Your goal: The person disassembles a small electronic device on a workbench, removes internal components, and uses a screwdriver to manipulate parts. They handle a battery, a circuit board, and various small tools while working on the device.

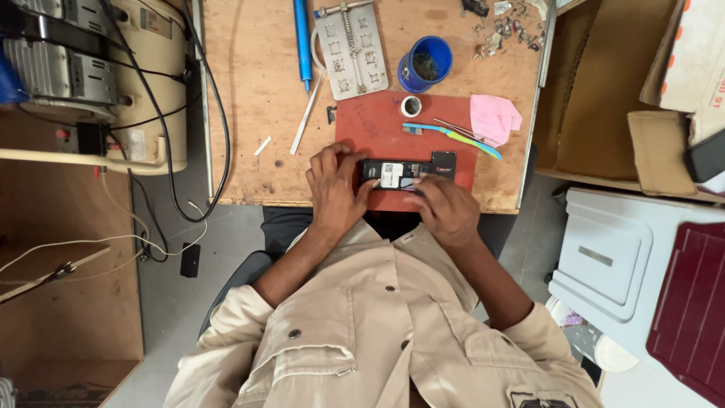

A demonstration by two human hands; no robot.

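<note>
a person in a beige jacket bent over a wooden workbench (249, 91), both hands on an opened black phone (399, 173) that lay on a red mat (377, 125) near the bench's front edge. the left hand (336, 189) curled around the phone's left end, fingers bent; the right hand (445, 208) pressed its lower right side. a blue cup (425, 64), pink cloth (495, 117) and a blue-green tool (461, 137) sat beyond.

An opened phone (394, 174) lies on a mat (377, 125), cup (425, 64) behind it.
</note>
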